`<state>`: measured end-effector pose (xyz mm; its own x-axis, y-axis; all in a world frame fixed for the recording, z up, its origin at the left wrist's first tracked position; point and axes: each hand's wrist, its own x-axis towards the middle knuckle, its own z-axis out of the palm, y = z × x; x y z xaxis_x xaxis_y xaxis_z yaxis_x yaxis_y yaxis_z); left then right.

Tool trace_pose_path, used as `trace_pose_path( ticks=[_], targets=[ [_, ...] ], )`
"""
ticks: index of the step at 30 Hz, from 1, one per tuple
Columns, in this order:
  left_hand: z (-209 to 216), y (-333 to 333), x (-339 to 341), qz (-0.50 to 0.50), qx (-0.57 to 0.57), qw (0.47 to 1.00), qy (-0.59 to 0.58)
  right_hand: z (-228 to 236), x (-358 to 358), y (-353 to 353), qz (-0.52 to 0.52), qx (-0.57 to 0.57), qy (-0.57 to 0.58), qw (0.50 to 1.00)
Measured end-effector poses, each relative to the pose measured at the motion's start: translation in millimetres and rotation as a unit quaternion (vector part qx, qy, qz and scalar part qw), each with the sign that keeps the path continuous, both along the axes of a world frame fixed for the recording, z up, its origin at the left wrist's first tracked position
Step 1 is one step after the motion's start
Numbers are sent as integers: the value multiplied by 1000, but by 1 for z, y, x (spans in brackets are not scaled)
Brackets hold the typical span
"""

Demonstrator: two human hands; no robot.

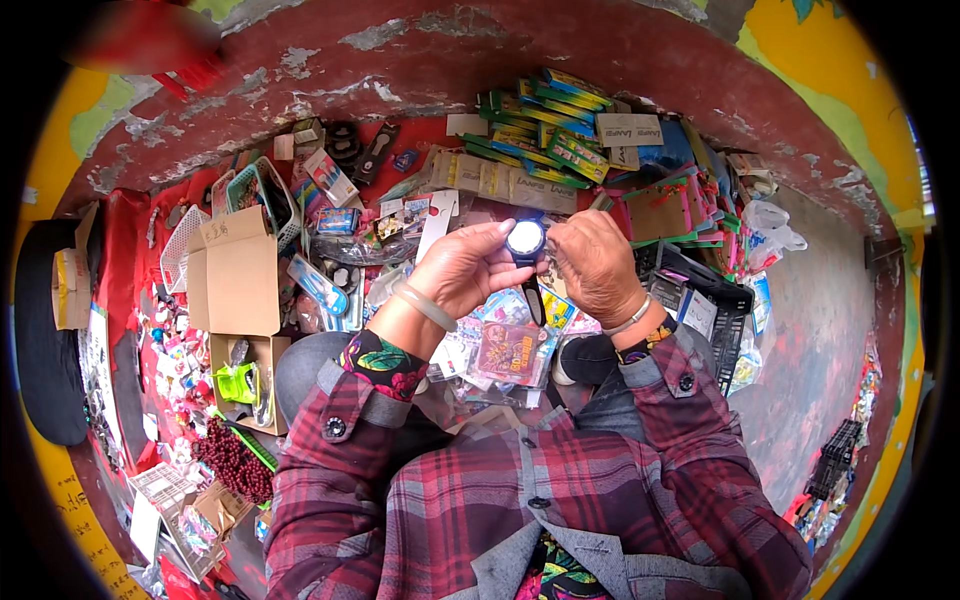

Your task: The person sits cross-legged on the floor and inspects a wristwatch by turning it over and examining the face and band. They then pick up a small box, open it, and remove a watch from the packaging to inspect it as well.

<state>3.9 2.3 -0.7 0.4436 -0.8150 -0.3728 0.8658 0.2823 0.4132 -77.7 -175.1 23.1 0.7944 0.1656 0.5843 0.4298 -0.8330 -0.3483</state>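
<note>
holding a round black wristwatch with a glowing white face (525,240) up between both hands, above the middle of the cluttered red display surface (420,135). left hand (462,268) closing on the watch from the left, fingers curled, fingertips (503,232) touching the case edge. right hand (592,262) pinching the watch's right side, fingers bunched tight, thumb side hidden behind the case. black strap (535,298) hanging down below the face, between the two wrists. wearing a pale grey bangle (424,305) on the left wrist, a thin silver bracelet (630,320) on the right; red plaid sleeves (660,420) coming up from the lower edge.

lying directly under the hands: small clear-wrapped packets with colourful cards (508,350), overlapping. sitting to the left: open brown cardboard box (238,275), flaps up, next to a white wire basket (180,245). lying lower left: string of dark red beads (232,462), just beside a second small cardboard box holding a bright green item (240,383). stacking up behind the hands: green and yellow flat packs (545,125), leaning against the chipped red curved wall (500,50). standing right of the right wrist: black plastic crate (720,310). bare grey concrete floor (810,340) showing further right.
</note>
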Motion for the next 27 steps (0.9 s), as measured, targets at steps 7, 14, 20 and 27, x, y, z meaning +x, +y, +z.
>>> trace_pose_path(
  ticks=[7, 14, 20, 27],
  targets=[
    [2, -3, -3, 8, 38, 994, -104, -12, -5, 6, -49, 172, 127, 976],
    [0, -7, -8, 7, 146, 915, -377, -33, -2, -13, 98, 671, 422, 602],
    [6, -5, -1, 24, 101, 978, -179, -10, -1, -4, 18, 451, 326, 831],
    [4, -2, 2, 12, 25, 997, -68, -7, -1, 0, -21, 55, 59, 997]
  ],
)
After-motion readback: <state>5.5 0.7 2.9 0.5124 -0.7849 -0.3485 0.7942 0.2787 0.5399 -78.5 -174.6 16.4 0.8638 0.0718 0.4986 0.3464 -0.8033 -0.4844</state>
